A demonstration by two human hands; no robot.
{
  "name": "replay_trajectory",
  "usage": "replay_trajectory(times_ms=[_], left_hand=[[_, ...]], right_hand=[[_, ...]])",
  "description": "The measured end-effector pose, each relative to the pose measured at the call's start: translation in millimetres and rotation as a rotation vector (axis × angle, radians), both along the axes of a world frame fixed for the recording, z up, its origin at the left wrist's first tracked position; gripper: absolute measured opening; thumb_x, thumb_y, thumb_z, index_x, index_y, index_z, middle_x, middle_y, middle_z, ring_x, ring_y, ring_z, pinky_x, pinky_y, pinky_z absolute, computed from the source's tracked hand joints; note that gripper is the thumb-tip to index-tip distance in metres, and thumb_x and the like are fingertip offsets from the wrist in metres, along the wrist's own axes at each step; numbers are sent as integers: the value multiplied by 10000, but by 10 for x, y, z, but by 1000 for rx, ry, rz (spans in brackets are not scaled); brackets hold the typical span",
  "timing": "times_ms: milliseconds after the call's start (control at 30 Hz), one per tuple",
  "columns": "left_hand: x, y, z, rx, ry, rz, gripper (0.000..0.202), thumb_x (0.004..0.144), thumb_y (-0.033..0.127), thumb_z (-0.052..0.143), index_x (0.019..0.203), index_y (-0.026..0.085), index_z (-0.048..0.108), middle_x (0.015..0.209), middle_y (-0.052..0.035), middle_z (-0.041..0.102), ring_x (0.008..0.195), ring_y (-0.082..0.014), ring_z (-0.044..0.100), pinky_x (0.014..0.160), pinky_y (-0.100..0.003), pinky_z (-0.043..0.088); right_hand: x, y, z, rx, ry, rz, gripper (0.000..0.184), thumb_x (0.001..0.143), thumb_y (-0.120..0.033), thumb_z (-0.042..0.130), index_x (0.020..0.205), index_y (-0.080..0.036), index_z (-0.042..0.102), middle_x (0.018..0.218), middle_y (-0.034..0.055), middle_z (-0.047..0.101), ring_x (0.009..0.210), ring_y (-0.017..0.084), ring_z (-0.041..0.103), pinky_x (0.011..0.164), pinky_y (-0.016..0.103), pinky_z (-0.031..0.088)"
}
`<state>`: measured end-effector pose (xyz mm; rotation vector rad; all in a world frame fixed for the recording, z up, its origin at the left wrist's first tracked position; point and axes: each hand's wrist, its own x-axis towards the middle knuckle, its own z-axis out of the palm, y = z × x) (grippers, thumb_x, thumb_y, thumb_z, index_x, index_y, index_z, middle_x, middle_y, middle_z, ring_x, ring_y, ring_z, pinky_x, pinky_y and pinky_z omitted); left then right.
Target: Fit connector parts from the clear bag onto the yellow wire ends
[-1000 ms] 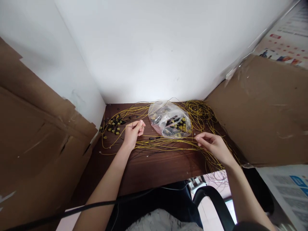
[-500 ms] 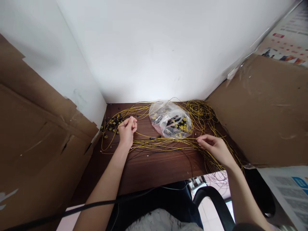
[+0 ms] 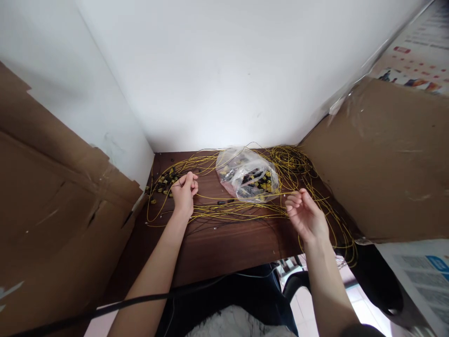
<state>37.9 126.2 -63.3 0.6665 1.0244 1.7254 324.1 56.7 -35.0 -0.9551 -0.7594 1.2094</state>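
Thin yellow wires [image 3: 231, 211] lie spread in loops over a dark wooden desk [image 3: 217, 243]. My left hand [image 3: 184, 189] rests at the left of the desk, its fingers pinched on one end of a yellow wire, right beside a heap of small black-and-yellow connectors [image 3: 164, 181]. My right hand [image 3: 306, 215] is raised a little above the desk at the right, fingers curled and pinching a yellow wire that stretches left toward the bag. A clear plastic bag [image 3: 247, 174] with more connectors lies between the hands, at the back.
A dense coil of yellow wire [image 3: 293, 161] sits at the back right. Cardboard sheets [image 3: 382, 159] wall in the desk on the right and the left. A white wall stands behind. A black chair arm [image 3: 379, 281] and a black cable [image 3: 140, 299] lie below the desk edge.
My left hand moved left toward the connector heap and stayed pinched. My right hand lifted off the wires and turned, drawing one wire up.
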Motion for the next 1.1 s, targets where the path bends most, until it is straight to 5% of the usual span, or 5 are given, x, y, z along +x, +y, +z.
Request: replay_trajectory(times_ms=[233,400,600,733,1100], left_hand=[[8,7,1,5,11,1,291,680,332,709,557,107,572,487,44,392,432,-27,377,352,-128,196],[15,9,1,10,12,0,285,690,335,702,571,105,583,484,46,386,434,-30,382,360,-131,210],[18,3,13,2,21,-9,283,717,340,683,583,112,582,479,47,385,434,-35,396,363,-136,222],[18,2,17,2,12,-8,277,708,338,691,585,112,588,472,48,381,435,-37,395,362,-138,224],[26,13,11,1,20,1,277,719,334,684,581,116,585,467,53,361,428,-39,385,356,-141,229]], right_hand=[[-160,-10,7,-35,-96,27,187,761,-463,606,859,-303,601,937,13,610,808,147,579,554,248,440],[-289,3,36,-30,-310,28,212,752,-404,636,865,-226,622,776,25,624,628,125,567,555,258,457],[-352,-25,-6,-135,-682,303,301,748,-436,621,859,-161,671,705,41,643,587,135,559,516,249,440],[-364,-61,1,-158,-964,330,261,751,-402,608,839,-166,676,680,35,654,577,150,572,536,259,440],[-567,-331,161,-215,-1292,622,67,712,-221,618,699,-208,683,676,22,689,634,166,625,575,240,419]])
